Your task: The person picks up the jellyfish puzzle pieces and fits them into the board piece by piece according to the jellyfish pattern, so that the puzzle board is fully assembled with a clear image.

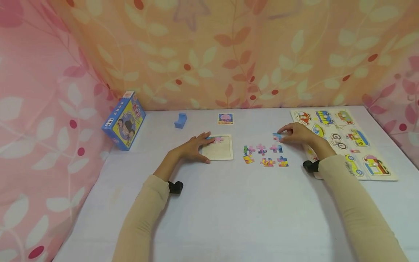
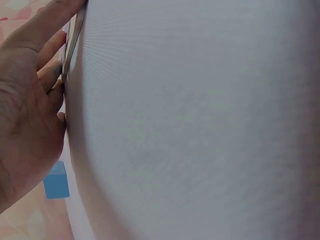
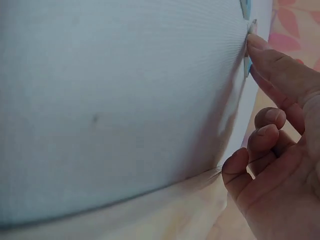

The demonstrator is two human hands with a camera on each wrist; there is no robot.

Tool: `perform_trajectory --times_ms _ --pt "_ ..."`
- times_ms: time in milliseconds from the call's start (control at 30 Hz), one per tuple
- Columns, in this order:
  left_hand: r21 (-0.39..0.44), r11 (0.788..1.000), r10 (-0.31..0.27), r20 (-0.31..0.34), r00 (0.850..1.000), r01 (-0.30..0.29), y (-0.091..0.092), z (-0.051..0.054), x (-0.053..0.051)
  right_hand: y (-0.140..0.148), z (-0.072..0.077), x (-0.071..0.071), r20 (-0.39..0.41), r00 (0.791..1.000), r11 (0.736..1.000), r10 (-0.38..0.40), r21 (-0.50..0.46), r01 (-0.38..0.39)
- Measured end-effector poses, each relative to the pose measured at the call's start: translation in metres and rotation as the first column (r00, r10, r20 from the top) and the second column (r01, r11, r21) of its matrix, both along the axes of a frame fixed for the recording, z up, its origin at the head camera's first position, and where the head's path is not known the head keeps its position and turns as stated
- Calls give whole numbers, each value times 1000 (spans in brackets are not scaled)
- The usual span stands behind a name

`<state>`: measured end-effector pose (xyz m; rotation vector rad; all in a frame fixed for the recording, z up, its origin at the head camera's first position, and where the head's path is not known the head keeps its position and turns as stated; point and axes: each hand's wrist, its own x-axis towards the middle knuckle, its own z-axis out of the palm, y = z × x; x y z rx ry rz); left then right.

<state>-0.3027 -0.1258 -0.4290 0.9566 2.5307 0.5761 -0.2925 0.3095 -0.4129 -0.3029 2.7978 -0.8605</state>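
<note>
My left hand (image 1: 191, 147) rests with spread fingers on the left side of a small square puzzle tray (image 1: 226, 157), its thumb by the near edge. Pink-and-blue puzzle pieces (image 1: 218, 139) lie along the tray's far side, partly hidden by the fingers. To the right, my right hand (image 1: 299, 134) pinches a blue-and-pink puzzle piece (image 1: 276, 137) between thumb and index finger, at table level. The other fingers are loosely curled in the right wrist view. Several loose puzzle pieces lie between the hands, among them a yellow one (image 1: 248, 159) and a pink-and-yellow one (image 1: 268, 162).
A blue picture box (image 1: 126, 122) stands at the back left. Nearby are a blue block (image 1: 180, 120) and a small picture card (image 1: 226, 119). A wooden vehicle peg board (image 1: 347, 145) lies on the right, partly under the right forearm. Patterned curtains (image 1: 209, 54) border the table.
</note>
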Motion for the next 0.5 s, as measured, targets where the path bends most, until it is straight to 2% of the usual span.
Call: perform_trajectory --times_ms 233,500 --pt "-4 1000 -1 2 1000 1 -2 0 1 -1 -1 -3 -52 998 999 39 27 -38" --pt "-12 1000 -4 5 1000 4 -1 1 1 0 1 -5 -60 995 994 83 76 -78"
